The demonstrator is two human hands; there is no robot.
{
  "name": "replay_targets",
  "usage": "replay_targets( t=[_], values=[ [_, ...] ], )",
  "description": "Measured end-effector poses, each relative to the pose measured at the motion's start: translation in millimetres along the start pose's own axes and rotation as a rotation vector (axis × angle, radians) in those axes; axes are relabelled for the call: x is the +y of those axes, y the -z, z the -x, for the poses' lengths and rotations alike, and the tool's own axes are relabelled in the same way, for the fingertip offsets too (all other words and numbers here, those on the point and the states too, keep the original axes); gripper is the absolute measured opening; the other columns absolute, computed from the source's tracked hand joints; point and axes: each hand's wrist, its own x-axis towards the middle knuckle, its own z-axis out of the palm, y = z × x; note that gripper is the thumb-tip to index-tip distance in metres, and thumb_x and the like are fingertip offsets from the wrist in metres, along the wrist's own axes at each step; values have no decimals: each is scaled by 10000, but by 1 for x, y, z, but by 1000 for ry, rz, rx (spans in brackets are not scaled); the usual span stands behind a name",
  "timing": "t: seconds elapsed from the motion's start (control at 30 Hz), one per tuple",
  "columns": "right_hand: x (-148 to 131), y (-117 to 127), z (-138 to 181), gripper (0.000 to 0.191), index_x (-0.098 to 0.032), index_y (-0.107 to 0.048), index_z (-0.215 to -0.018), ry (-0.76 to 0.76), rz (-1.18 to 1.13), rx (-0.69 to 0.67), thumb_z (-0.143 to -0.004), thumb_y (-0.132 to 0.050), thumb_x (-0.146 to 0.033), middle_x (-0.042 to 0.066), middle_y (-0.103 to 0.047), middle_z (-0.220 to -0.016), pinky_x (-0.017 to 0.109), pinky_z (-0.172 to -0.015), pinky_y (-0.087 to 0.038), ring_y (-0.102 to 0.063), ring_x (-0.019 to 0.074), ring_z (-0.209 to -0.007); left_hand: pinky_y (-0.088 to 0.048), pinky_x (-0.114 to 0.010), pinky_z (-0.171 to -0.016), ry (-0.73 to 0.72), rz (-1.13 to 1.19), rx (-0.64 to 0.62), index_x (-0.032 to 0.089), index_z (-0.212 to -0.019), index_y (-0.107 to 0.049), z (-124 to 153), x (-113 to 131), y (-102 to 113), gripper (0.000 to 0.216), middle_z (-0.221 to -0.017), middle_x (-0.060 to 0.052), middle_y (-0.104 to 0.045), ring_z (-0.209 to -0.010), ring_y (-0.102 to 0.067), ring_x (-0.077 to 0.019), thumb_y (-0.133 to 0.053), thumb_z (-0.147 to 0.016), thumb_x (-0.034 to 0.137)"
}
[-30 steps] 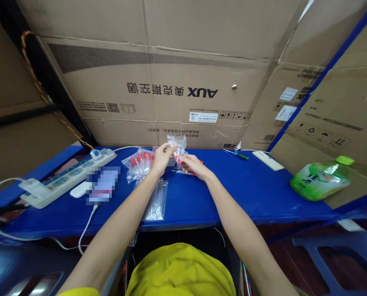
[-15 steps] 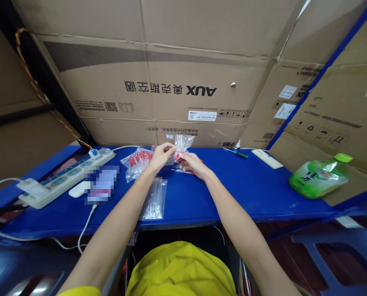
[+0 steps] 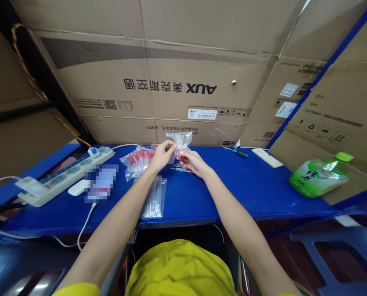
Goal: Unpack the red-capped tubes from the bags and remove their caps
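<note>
Between my two hands, above the back of the blue table, is a clear plastic bag (image 3: 183,140) with something red in its lower part. My left hand (image 3: 165,154) pinches the bag's left side. From the right, my right hand (image 3: 195,161) grips it low down, by the red part. Beneath the hands lie several thin metal pieces (image 3: 180,167), too small to name. Left of my left hand rest clear bags with red-handled items (image 3: 140,157). Nearer to me, partly behind my left forearm, is a stack of clear zip bags (image 3: 155,199).
At left are a white power strip (image 3: 69,174), a blurred-out phone (image 3: 105,181) and cables. A screwdriver (image 3: 237,152), a white power bank (image 3: 266,158) and a green drink bottle (image 3: 319,176) lie at right. A cardboard wall (image 3: 171,61) stands behind the blue table (image 3: 239,193).
The bag has turned slightly and tilts more to the left between my hands. My right hand's fingers have shifted a little on its lower part.
</note>
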Motion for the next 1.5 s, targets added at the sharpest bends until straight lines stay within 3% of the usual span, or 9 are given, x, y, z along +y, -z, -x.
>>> replay_targets(
  t=[0.27, 0.37, 0.47, 0.57, 0.63, 0.73, 1.0, 1.2, 1.5],
  values=[
    [-3, 2, 1, 373, -181, -640, -744, -33, 21, -35, -650, -926, -401, -24, -575, -648, 233, -533, -361, -496, 89, -584, -411, -253, -606, -91, -45, 8, 202, -891, -604, 3, 4, -4, 215, -697, 21, -572, -616, -522, -130, -671, -938, 402],
    [-10, 5, 6, 356, -173, -666, -805, -22, 126, -55, -705, -868, -449, -24, -569, -638, 240, -539, -352, -490, 101, -584, -409, -251, -576, -42, 16, 150, 219, -901, -560, -3, -6, 4, 247, -659, 34, -553, -568, -512, -131, -625, -986, 442],
    [-15, 12, 10, 287, -189, -650, -838, 55, 427, -17, -820, -751, -457, -30, -558, -620, 261, -571, -342, -468, 123, -586, -420, -249, -580, 43, 32, 408, 223, -926, -542, -11, -20, 17, 209, -670, 37, -554, -578, -538, -139, -576, -1018, 407],
    [-18, 22, 10, 214, -210, -599, -793, 268, 947, 118, -892, -683, -380, 1, -604, -710, 293, -678, -364, -512, 169, -708, -417, -249, -590, 145, 20, 594, 229, -949, -517, -15, -31, 29, 177, -712, 40, -565, -582, -542, -136, -561, -1020, 384],
    [-19, 30, 10, 184, -211, -607, -807, 376, 1256, 182, -916, -673, -344, 49, -665, -861, 323, -773, -380, -548, 221, -864, -413, -249, -601, 189, -1, 649, 235, -953, -499, -15, -35, 32, 186, -731, 42, -572, -581, -535, -132, -562, -1016, 399],
    [-19, 42, 9, 137, -221, -663, -915, 386, 1478, 192, -953, -669, -352, 100, -700, -1066, 374, -871, -393, -539, 283, -1040, -410, -253, -621, 185, -15, 620, 245, -940, -483, -14, -37, 30, 210, -740, 38, -582, -598, -541, -137, -558, -1008, 428],
    [-15, 71, 8, 89, -243, -728, -1026, 256, 1449, 132, -957, -702, -292, 81, -731, -1131, 392, -949, -429, -573, 272, -1108, -430, -259, -705, 86, -99, 591, 244, -906, -510, -8, -33, 22, 211, -752, 27, -578, -708, -563, -165, -591, -980, 424],
    [-14, 73, 6, 246, -216, -754, -1118, 288, 1301, 99, -893, -780, -313, 87, -753, -1138, 369, -969, -465, -627, 242, -1076, -446, -262, -722, 113, -79, 555, 237, -909, -524, -5, -28, 17, 185, -776, 16, -602, -730, -578, -166, -594, -988, 389],
    [-19, 69, 4, 108, -249, -803, -979, 357, 1300, 159, -921, -718, -282, 56, -801, -1043, 368, -935, -468, -675, 249, -989, -443, -249, -632, 194, -35, 520, 241, -906, -526, -6, -26, 9, 124, -729, 23, -593, -673, -602, -160, -574, -973, 333]
  ],
)
